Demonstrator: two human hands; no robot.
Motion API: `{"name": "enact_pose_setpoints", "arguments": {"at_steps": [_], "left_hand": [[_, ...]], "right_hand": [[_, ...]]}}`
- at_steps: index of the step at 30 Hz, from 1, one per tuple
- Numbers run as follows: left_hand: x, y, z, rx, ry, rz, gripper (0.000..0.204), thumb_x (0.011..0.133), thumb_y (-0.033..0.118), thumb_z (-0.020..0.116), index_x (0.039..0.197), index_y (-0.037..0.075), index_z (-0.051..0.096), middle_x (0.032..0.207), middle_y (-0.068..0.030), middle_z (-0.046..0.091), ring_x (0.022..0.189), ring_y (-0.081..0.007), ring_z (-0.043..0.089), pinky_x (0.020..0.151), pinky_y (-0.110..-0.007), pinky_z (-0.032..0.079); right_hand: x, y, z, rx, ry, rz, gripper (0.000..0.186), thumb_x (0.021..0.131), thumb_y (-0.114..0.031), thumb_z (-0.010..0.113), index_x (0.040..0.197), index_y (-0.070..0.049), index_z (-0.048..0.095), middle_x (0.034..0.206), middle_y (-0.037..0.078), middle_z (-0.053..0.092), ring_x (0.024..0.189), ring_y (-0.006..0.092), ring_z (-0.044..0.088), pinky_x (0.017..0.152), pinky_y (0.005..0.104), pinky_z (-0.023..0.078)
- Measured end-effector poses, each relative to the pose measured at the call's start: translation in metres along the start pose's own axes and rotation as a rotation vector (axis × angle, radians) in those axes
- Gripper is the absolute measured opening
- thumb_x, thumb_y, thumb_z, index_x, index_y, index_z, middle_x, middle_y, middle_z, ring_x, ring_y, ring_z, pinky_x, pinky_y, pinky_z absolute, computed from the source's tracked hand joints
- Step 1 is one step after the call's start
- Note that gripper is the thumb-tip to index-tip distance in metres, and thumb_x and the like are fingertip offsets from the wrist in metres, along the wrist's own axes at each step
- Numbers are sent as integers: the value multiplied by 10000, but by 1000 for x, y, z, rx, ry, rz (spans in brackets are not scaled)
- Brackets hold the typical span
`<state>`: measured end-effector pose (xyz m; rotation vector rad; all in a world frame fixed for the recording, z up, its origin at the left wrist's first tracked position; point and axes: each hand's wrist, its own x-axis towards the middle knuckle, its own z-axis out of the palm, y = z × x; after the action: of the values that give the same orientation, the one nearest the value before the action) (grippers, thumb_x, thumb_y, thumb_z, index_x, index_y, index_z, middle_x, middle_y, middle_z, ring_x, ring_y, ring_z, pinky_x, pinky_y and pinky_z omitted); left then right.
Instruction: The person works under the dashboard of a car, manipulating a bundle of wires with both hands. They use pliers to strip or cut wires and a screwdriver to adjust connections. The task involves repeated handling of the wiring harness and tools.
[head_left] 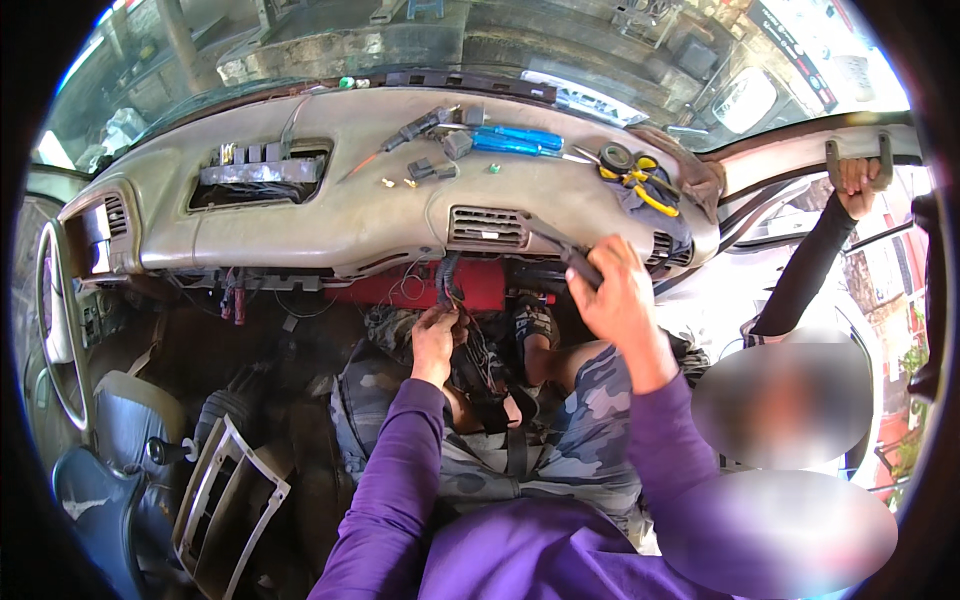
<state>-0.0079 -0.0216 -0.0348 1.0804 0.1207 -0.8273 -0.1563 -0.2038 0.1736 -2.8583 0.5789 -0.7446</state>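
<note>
With closed fingers, my left hand (434,340) grips a dark wiring harness (450,282) that hangs below the dashboard (380,225). Its loose wires (480,365) run down between my legs. My right hand (622,295) is raised in front of the dashboard's right part, wrapped round a dark tool with a black handle (575,258) and a flat, narrow front end. That end points up and left, near the middle air vent (487,227); whether it touches the dashboard I cannot tell.
On the dashboard lie blue-handled screwdrivers (518,138), yellow-handled scissors or pliers (655,190), black tape (616,157) and small relays (425,168). Left are a steering wheel (48,320), gear lever (165,450) and loose trim frame (190,510). At right another person's hand (857,185) grips a grab handle (884,160).
</note>
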Motion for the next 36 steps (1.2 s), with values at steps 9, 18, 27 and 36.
{"name": "enact_pose_setpoints", "arguments": {"at_steps": [9,18,27,36], "left_hand": [[1,-5,5,87,11,47,117,993,68,611,1085,10,656,840,-54,699,593,-95,577,530,-238,463],[0,-4,-1,148,-5,70,180,985,86,620,1146,15,661,907,-57,713,659,-99,606,603,-241,502],[6,-5,-9,81,-209,25,250,980,110,618,1221,44,640,1083,-99,734,809,-164,688,746,-315,566],[2,1,-3,21,-177,-11,210,992,70,590,1189,22,645,1007,-95,734,792,-187,728,704,-300,588]], "right_hand": [[88,52,-13,-161,-205,-194,338,825,-272,782,999,-6,666,1127,138,578,1122,354,541,960,449,442],[183,-70,24,-141,-213,-631,281,886,-156,677,1148,-56,660,1120,111,634,1152,315,562,1015,462,458],[247,-128,99,-502,-305,-796,224,912,-205,598,1114,-206,694,1046,24,725,1085,258,666,895,477,492],[179,-142,-19,119,186,-645,282,912,-155,622,1175,-57,600,924,170,648,857,316,653,721,423,527]]}}
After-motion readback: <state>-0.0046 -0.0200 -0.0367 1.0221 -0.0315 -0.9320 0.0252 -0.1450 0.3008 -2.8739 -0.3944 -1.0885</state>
